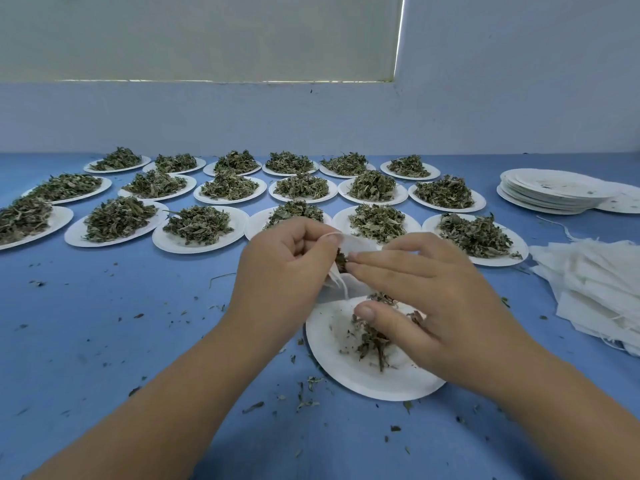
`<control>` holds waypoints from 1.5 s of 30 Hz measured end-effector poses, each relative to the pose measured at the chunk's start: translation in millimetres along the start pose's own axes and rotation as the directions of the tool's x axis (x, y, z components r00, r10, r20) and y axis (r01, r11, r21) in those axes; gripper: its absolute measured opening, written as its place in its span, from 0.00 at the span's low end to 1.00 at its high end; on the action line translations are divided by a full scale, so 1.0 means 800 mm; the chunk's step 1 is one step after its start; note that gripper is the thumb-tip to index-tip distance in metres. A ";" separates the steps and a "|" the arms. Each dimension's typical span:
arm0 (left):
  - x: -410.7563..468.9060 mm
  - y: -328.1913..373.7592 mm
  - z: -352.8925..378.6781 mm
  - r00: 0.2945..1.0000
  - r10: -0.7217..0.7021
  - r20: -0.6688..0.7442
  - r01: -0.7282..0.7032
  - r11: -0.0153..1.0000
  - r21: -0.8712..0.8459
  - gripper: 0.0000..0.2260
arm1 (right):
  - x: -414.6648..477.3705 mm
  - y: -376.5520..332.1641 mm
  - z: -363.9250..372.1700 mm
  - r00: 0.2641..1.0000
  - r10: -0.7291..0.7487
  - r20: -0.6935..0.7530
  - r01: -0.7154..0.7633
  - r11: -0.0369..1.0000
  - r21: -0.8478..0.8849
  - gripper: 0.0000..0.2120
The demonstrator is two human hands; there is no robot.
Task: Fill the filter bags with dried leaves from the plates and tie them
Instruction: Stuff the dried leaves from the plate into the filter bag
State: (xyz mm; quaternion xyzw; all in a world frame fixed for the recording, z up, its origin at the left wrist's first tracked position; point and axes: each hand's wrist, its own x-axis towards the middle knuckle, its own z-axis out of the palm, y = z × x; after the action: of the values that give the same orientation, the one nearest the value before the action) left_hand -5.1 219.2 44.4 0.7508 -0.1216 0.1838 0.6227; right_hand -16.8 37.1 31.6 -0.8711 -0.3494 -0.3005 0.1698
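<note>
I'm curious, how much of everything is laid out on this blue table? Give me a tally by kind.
heaped plates of dried leaves: 18
nearly emptied plate: 1
filter bag being filled: 1
stack of empty plates: 1 (plates inside not countable)
pile of spare filter bags: 1 (bags not countable)
Total: 22, counting stack and pile once each.

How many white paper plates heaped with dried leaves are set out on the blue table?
18: six in the back row, six in the middle row, six in the front row, one partly behind the left hand. More may lie beyond the left edge.
</note>
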 end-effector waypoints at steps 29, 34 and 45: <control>0.006 0.013 -0.012 0.993 0.024 -0.115 -0.027 0.999 -0.028 0.07 | -0.010 0.020 0.004 0.750 0.263 0.607 -0.316 0.949 -0.021 0.45; 0.008 0.012 -0.012 0.991 0.046 -0.124 -0.046 0.999 0.004 0.08 | -0.008 0.017 0.005 0.774 0.234 0.588 -0.327 0.943 0.056 0.25; 0.009 0.003 -0.013 0.982 0.145 -0.123 -0.127 0.982 0.140 0.08 | -0.001 0.003 0.009 0.803 0.260 0.536 -0.380 0.917 0.124 0.10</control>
State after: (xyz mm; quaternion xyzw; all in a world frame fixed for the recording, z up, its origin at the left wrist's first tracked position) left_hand -0.9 229.4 51.3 0.7664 -0.1186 0.2830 0.5643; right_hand -12.8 38.8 25.2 -0.9405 -0.2604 0.0151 0.2176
